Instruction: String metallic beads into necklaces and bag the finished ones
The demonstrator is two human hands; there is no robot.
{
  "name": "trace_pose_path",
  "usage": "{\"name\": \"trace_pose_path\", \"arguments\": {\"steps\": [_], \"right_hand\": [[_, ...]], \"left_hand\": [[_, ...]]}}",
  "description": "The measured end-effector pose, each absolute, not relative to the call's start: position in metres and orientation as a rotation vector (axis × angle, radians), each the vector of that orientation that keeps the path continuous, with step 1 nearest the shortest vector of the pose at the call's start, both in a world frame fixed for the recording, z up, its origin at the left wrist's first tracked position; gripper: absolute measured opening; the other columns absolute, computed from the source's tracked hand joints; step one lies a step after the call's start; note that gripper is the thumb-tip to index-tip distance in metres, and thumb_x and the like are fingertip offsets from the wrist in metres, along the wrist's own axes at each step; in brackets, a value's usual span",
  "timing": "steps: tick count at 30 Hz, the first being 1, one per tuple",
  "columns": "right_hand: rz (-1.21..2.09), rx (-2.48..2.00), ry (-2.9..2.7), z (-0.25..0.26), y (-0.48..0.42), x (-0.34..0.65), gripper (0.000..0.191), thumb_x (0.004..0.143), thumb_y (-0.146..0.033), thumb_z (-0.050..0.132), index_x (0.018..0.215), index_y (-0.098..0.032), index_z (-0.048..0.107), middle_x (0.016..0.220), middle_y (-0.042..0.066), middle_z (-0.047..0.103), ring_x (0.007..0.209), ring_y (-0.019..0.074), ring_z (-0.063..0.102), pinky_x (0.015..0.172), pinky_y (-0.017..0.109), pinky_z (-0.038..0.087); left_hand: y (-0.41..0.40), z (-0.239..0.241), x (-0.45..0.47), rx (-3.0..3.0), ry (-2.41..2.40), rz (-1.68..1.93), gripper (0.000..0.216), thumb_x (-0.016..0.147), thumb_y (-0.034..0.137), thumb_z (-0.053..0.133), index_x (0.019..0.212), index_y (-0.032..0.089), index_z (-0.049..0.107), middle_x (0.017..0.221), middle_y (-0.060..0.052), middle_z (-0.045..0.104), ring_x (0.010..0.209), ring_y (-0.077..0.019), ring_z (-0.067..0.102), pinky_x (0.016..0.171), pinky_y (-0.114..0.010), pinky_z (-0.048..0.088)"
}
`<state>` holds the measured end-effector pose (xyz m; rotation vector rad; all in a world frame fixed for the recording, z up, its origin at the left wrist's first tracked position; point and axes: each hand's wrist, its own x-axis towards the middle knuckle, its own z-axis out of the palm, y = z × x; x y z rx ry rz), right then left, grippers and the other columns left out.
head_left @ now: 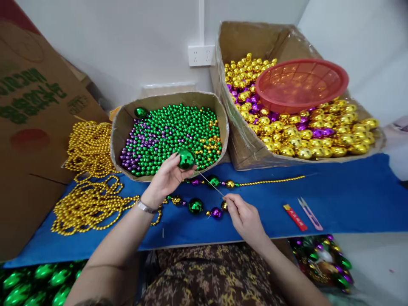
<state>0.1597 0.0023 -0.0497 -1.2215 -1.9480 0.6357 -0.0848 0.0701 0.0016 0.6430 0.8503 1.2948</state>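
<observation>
Viewing from the head camera, 1 frame. Left hand [165, 177] is raised just in front of the near wall of the low brown cardboard box [117, 127], which is filled with small green, purple and gold beads. Its grip is closed, fingertips and thumb around a glossy round green ball bead [186, 159], held clear of the blue-covered counter [350, 199]. Right hand [245, 217] sits lower and to the right, just above the counter. Its grip is a closed pinch on the near end of a thin straight metal needle [208, 182]. The needle slants up and left, and its far tip meets the green ball bead.

Between the 2 hands, a partly strung strand of green, purple and gold balls [195, 206] lies on the counter. A thin gold bead string [270, 182] runs right from it. A heap of gold bead chains [89, 170] lies at left.

Behind right, a tall plastic-lined cardboard box [248, 148] holds large gold and purple balls, with a red plastic mesh basket [264, 91] on top. A flat red tool [295, 217] and pink-handled thread snips [310, 214] lie right of the right hand, well apart from it.
</observation>
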Motion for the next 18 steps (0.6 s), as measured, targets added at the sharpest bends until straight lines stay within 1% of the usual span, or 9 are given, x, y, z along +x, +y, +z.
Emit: {"name": "trace_pose_path", "arguments": {"steps": [4, 6, 9, 13, 18], "right_hand": [[0.607, -1.248, -1.924, -0.049, -0.001, 0.165, 0.021, 0.098, -0.029, 0.039, 0.1, -0.023, 0.059, 0.09, 0.005, 0.072, 0.075, 0.0169, 0.069, 0.075, 0.027, 0.054], [0.611, -1.235, -1.932, -0.05, -0.002, 0.165, 0.021, 0.097, -0.029, 0.04, 0.1, -0.023, 0.06, 0.089, 0.005, 0.073, 0.073, 0.0166, 0.069, 0.074, 0.027, 0.054], [0.613, -1.196, -1.96, -0.054, -0.005, 0.163, 0.022, 0.097, -0.028, 0.04, 0.101, -0.023, 0.06, 0.09, 0.005, 0.073, 0.074, 0.0169, 0.07, 0.074, 0.028, 0.054], [0.589, -1.177, -1.985, -0.058, -0.008, 0.161, 0.022, 0.098, -0.027, 0.039, 0.102, -0.023, 0.06, 0.09, 0.005, 0.073, 0.077, 0.0174, 0.07, 0.075, 0.028, 0.054], [0.539, -1.186, -2.025, -0.06, -0.01, 0.161, 0.024, 0.099, -0.029, 0.037, 0.103, -0.022, 0.06, 0.09, 0.006, 0.073, 0.077, 0.0177, 0.07, 0.075, 0.029, 0.054]], "left_hand": [[0.059, -0.007, -0.068, 0.57, 0.794, 1.294, 0.023, 0.074, 0.031, 0.073, 0.093, 0.021, 0.064, 0.105, -0.004, 0.068, 0.092, -0.0227, 0.069, 0.081, -0.035, 0.058], [0.056, -0.008, -0.062, 0.546, 0.79, 1.307, 0.026, 0.076, 0.032, 0.071, 0.1, 0.023, 0.063, 0.109, -0.003, 0.067, 0.094, -0.0212, 0.068, 0.085, -0.036, 0.057], [0.054, -0.009, -0.054, 0.522, 0.813, 1.302, 0.032, 0.08, 0.038, 0.067, 0.108, 0.023, 0.062, 0.111, -0.005, 0.067, 0.094, -0.0214, 0.068, 0.086, -0.037, 0.057], [0.055, -0.01, -0.046, 0.447, 0.826, 1.344, 0.035, 0.08, 0.046, 0.068, 0.102, 0.018, 0.064, 0.108, -0.008, 0.068, 0.095, -0.0236, 0.067, 0.084, -0.035, 0.058], [0.054, -0.007, -0.04, 0.421, 0.779, 1.453, 0.028, 0.08, 0.039, 0.07, 0.099, 0.019, 0.063, 0.117, -0.007, 0.064, 0.108, -0.0253, 0.062, 0.09, -0.037, 0.057]]}}
